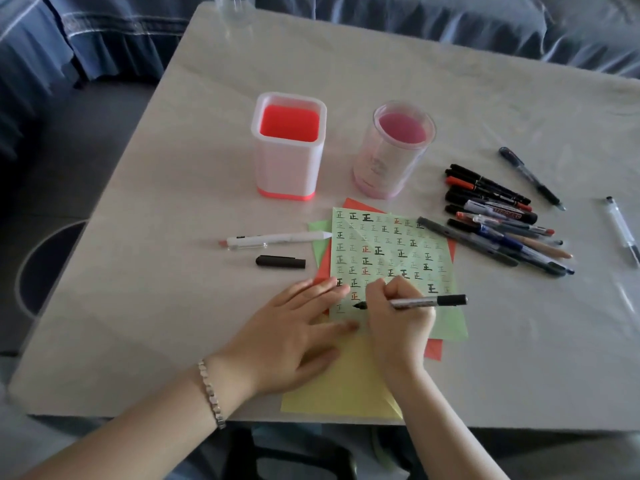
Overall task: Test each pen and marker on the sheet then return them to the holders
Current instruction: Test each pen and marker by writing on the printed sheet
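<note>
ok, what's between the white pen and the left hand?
Head view: a loose black cap lies on the table between the white pen and the left hand.

You have two holders [289, 147] beyond your fingertips, one square, one round [393, 150]. One marker [415, 302] sits in your right-hand fingers [388, 289]. One white pen [277, 239] and one black cap [280, 261] lie past your left fingers [325, 289]. The pile [502, 220] to the right is too overlapped to count; two pens lie apart from it.

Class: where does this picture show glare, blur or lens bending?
Head view: soft glare washes the table at the far right; table edges bow from the wide lens; the green sheet is sharp enough to show marks; the pile of pens is slightly soft.
</note>
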{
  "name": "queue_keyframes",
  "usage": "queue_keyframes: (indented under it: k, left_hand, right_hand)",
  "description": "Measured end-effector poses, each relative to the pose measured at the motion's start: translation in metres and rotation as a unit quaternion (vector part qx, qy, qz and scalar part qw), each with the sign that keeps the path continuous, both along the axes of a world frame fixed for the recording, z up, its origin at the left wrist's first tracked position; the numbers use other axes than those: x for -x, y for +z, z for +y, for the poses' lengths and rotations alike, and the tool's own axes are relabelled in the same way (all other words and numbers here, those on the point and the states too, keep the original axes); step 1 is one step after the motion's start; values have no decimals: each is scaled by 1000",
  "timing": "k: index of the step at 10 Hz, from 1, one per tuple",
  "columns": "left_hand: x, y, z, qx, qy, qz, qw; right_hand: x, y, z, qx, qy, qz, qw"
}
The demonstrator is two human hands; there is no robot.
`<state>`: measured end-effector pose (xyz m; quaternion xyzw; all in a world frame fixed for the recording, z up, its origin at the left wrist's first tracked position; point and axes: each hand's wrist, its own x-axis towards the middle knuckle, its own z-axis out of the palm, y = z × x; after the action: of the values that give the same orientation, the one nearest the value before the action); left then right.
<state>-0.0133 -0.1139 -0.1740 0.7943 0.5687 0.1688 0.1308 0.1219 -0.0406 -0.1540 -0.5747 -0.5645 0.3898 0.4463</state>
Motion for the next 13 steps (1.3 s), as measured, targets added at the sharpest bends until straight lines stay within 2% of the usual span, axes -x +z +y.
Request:
queue_keyframes:
  k: [2, 9, 13]
  left_hand:
    - [0, 2, 0, 3, 7, -6, 1000]
    - [-1, -1, 1, -8, 6, -23, 1000]
    - [-1, -1, 1, -12, 11, -30, 999]
  right_hand:
    - [-2, -6, 0, -17, -18, 5, 1000]
    - [-1, -12, 0, -74, 1, -64, 995]
    - [-2, -11, 0, -43, 19, -38, 998]
